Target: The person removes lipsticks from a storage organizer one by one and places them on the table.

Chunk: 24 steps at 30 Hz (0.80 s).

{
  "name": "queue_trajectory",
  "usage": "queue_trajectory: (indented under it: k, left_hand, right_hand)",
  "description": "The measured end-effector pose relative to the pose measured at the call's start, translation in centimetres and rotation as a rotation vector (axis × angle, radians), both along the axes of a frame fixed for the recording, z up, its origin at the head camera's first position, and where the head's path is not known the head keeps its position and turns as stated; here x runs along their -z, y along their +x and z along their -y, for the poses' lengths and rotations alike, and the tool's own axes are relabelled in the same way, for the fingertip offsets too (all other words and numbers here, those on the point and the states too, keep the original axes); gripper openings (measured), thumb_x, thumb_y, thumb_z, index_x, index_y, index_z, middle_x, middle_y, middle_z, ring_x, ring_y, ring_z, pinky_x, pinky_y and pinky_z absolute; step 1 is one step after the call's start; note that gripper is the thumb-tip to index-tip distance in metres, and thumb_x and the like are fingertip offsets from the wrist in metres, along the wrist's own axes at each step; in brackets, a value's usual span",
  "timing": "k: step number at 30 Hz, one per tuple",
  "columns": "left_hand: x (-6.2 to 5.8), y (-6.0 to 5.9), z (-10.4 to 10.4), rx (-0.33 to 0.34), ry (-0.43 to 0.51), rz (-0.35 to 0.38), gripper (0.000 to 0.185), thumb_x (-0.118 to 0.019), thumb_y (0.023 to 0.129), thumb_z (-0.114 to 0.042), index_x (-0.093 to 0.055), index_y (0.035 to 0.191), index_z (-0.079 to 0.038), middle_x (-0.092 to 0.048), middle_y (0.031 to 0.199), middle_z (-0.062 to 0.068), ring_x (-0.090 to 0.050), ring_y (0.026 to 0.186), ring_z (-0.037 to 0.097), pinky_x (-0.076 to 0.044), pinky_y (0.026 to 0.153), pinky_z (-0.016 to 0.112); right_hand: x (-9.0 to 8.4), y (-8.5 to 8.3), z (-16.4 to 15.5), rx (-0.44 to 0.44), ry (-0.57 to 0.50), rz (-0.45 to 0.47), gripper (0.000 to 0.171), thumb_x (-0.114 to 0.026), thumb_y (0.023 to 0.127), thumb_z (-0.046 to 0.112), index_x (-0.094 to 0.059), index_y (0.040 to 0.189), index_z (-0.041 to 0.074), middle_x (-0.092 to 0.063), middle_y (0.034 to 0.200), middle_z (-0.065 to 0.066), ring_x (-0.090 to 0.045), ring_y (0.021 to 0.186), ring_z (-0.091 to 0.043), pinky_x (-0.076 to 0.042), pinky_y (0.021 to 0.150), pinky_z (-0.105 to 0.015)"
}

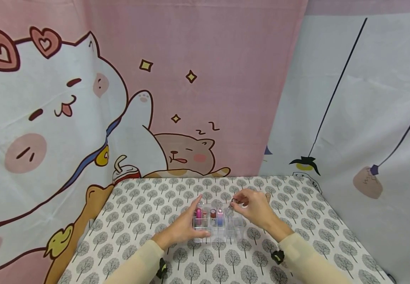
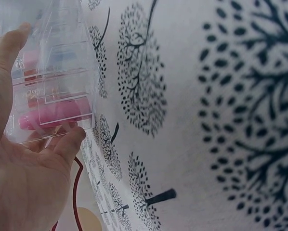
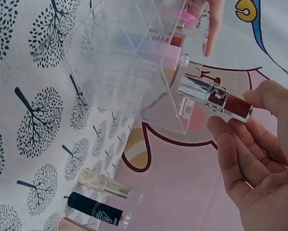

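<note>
Plainly, tube (image 3: 216,97), pinched in right hand (image 3: 262,159)

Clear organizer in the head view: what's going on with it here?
A person's left hand steadies one end of the clear organizer, which already holds several cosmetic tubes, including a pink one. The right hand pinches a silver-ended, reddish-brown tube by the other end, its silver end toward the organizer. A black tube and a pale tube are outside it.

Silver-capped red tube (image 3: 216,97) — near clear organizer (image 3: 134,96)
</note>
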<state>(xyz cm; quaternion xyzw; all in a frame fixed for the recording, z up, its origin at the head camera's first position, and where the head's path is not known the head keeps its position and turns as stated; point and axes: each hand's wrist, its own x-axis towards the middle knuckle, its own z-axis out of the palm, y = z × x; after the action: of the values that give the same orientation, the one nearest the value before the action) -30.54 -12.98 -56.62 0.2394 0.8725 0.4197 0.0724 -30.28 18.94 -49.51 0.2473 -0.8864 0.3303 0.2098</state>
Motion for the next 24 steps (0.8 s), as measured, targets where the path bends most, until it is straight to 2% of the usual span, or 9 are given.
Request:
queue_trajectory:
  k: [5,15,24]
  left_hand:
    - [0.1,0.0,0.0,-0.005,-0.015,-0.005,0.147,-0.104,0.089,-0.045,0.007,0.186,-0.049,-0.036,0.186,0.033,-0.059,0.158,0.053,-0.047,0.131,0.077]
    - [0.2,-0.3,0.0,-0.013,-0.026,-0.008,0.146,-0.103,0.088,-0.050,0.007,0.185,-0.053,-0.035,0.188,0.029,-0.059,0.158,0.052,-0.049,0.130,0.076]
    - [0.2,-0.1,0.0,-0.016,-0.023,-0.002,0.146,-0.103,0.089,-0.048,0.006,0.185,-0.052,-0.033,0.189,0.028,-0.055,0.162,0.053,-0.048,0.130,0.076]
  right_hand:
    - [-0.5,0.1,-0.8,0.001,-0.031,0.022,0.018,-0.097,0.094,0.008,-0.085,0.107,0.007,-0.089,0.096,-0.005,-0.085,0.081,-0.015,-0.073,0.076,-0.028]
    - [-1.5,0.2,-2.6,0.038,-0.051,0.028,0.014,-0.093,0.099,0.009,-0.086,0.111,0.008,-0.089,0.101,-0.005,-0.085,0.083,-0.016,-0.072,0.076,-0.025]
    - [-1.9,0.3,-4.2,0.074,-0.067,0.010,0.020,-0.092,0.099,0.007,-0.086,0.118,0.002,-0.089,0.104,-0.012,-0.087,0.083,-0.022,-0.072,0.075,-0.027]
